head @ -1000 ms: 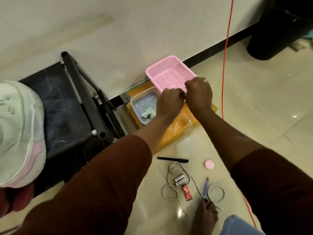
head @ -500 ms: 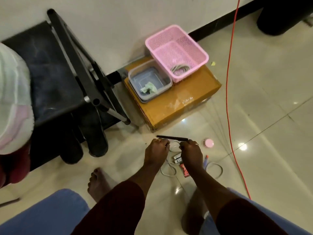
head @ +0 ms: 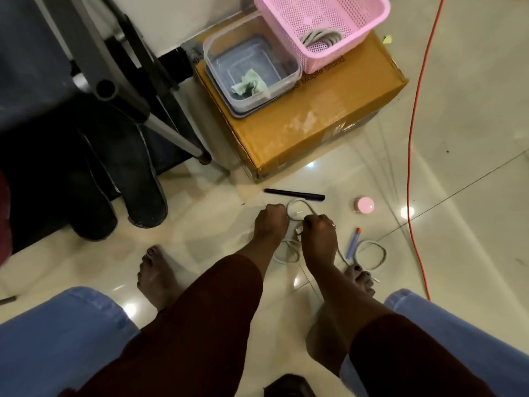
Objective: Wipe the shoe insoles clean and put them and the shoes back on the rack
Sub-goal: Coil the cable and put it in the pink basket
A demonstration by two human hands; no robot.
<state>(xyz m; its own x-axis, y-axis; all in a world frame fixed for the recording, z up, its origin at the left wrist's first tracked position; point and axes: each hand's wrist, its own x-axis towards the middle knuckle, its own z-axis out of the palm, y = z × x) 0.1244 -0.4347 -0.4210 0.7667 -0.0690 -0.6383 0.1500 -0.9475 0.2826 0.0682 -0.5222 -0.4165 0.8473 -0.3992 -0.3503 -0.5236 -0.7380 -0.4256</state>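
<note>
Your left hand point(head: 270, 222) and right hand point(head: 319, 233) both grip the grey cable point(head: 297, 202) at mid-frame, while what look like dark insoles point(head: 140, 179) lie lengthwise up the frame at left, nearer your left.

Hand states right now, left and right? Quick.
Left hand: closed, grip on the grey cable lying on the floor.
Right hand: closed, pinching the same cable.

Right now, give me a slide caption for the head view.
The left hand and right hand grip a grey cable on the floor before a cardboard box bearing a pink basket.
</note>
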